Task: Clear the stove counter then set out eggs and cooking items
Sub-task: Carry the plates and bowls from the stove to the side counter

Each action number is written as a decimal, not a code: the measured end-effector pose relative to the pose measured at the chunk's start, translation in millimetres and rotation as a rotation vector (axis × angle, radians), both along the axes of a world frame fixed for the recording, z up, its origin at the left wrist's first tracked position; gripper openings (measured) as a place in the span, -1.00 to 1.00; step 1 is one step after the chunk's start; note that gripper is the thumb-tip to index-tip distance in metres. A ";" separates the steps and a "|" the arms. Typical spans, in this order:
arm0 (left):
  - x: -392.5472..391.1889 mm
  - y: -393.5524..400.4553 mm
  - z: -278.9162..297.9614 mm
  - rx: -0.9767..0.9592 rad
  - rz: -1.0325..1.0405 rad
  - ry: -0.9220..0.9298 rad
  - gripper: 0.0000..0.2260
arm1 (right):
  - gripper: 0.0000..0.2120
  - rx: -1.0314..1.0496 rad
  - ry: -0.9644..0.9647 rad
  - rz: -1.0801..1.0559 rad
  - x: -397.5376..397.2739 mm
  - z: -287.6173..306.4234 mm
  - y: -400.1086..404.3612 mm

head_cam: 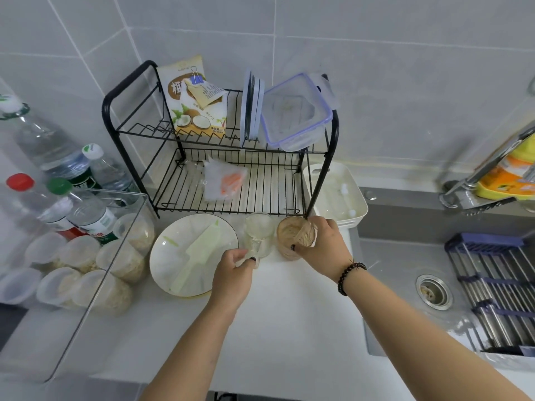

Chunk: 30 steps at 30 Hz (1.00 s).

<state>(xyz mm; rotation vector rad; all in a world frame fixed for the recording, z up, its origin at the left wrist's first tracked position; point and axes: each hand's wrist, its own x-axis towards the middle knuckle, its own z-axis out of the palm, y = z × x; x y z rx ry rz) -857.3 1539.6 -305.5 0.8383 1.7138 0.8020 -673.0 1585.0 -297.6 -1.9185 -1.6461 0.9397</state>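
Both arms reach forward — left hand (234, 270) and right hand (321, 244) with fingers curled

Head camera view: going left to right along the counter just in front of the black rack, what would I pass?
Lidded tubs of beige food → white plate with a pale green knife on it → clear glass, held by the left hand → brown-smeared glass, held by the right hand → sink.
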 end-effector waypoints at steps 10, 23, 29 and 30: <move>39.2 -39.7 25.7 0.065 -0.037 -0.157 -0.85 | -0.49 -0.009 0.114 -0.048 30.7 21.5 -61.7; 42.6 -53.6 48.5 0.008 -0.432 -0.190 -0.85 | -0.77 0.035 0.293 -0.428 27.1 39.9 -141.5; 53.2 -54.9 55.5 0.024 -0.667 -0.159 -0.84 | -0.77 0.081 0.322 -0.614 18.7 38.0 -181.0; 58.4 -58.8 56.1 0.025 -0.718 -0.153 -0.84 | -0.75 0.080 0.311 -0.644 19.7 37.7 -192.0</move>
